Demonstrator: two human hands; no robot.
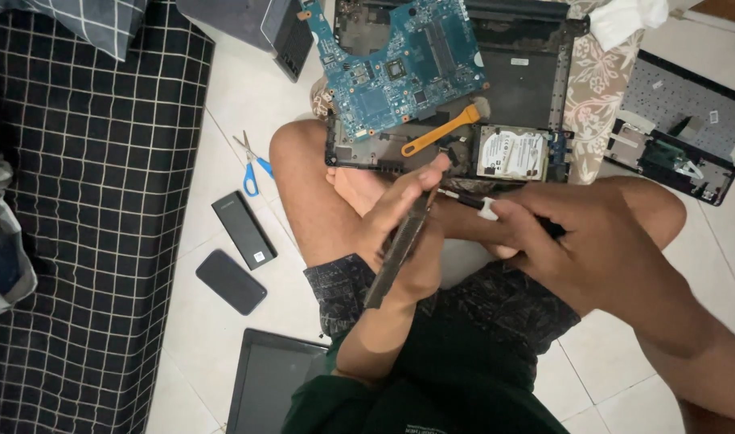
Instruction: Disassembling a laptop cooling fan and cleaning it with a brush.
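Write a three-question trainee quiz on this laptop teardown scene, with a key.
1. True or false: the left hand holds a flat dark part on edge.
2. Which tool lies on the open laptop base? A) orange pry tool B) hammer C) pliers
3. What lies on the floor tiles left of the knee, with blue handles?

Key: 1 true; 2 A; 3 the scissors.

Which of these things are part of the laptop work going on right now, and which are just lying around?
In use: left hand holding a flat metal part; right hand holding a screwdriver; motherboard; laptop base; hard drive; orange pry tool.

Lying about: scissors; phone; black battery pack; tablet.
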